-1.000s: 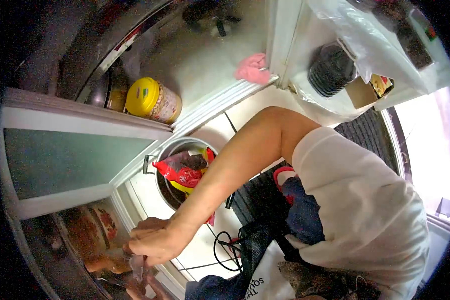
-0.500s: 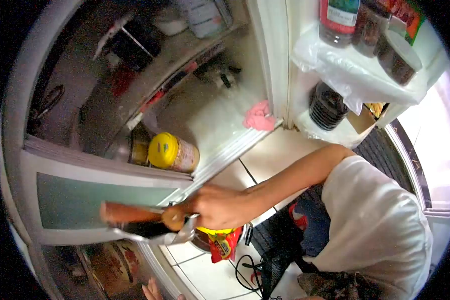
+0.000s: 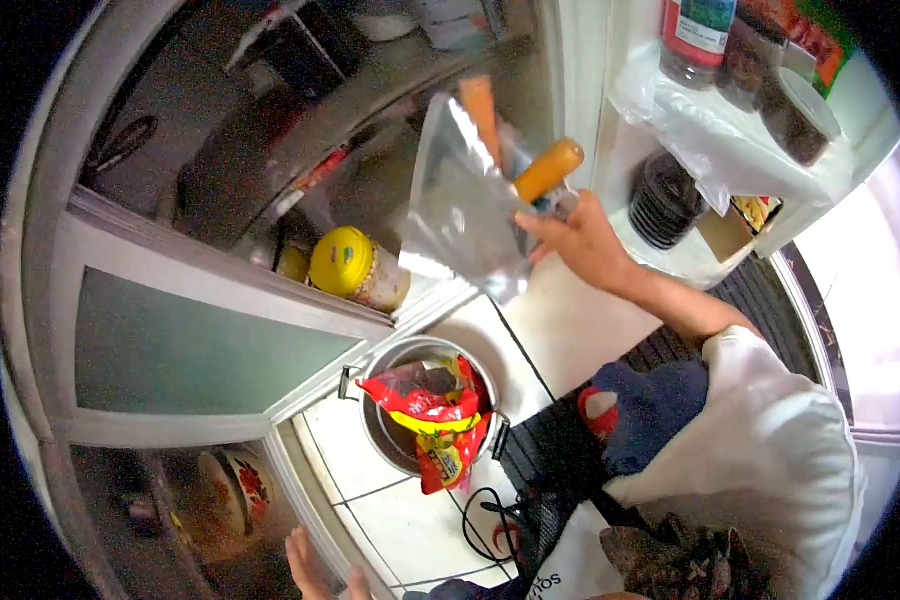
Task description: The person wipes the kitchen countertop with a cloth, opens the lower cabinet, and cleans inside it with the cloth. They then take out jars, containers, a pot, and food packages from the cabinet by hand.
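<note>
My right hand (image 3: 588, 245) is raised in front of the cabinet. Its fingers are closed on wide, shiny cleavers (image 3: 460, 205), with two orange-brown wooden handles sticking up; blur hides exactly how the blades overlap. Below them, a steel pot (image 3: 375, 432) with black side handles stands on the floor tiles. Red and yellow packets (image 3: 440, 425) lie in it. At the bottom edge, my left hand (image 3: 308, 568) shows only in part, fingers apart and nothing visible in them, beside the lower cabinet frame.
A yellow-lidded jar (image 3: 355, 268) sits at the cabinet's edge. The frosted door panel (image 3: 205, 345) is at left. Bottles and jars (image 3: 698, 45) stand on a plastic-covered shelf at right, above black stacked containers (image 3: 662, 205). A black cable (image 3: 475, 530) lies near the pot.
My right hand has moved up and right with the cleavers, from over the pot to in front of the cabinet. The pot and its packets now show. The view has shifted slightly.
</note>
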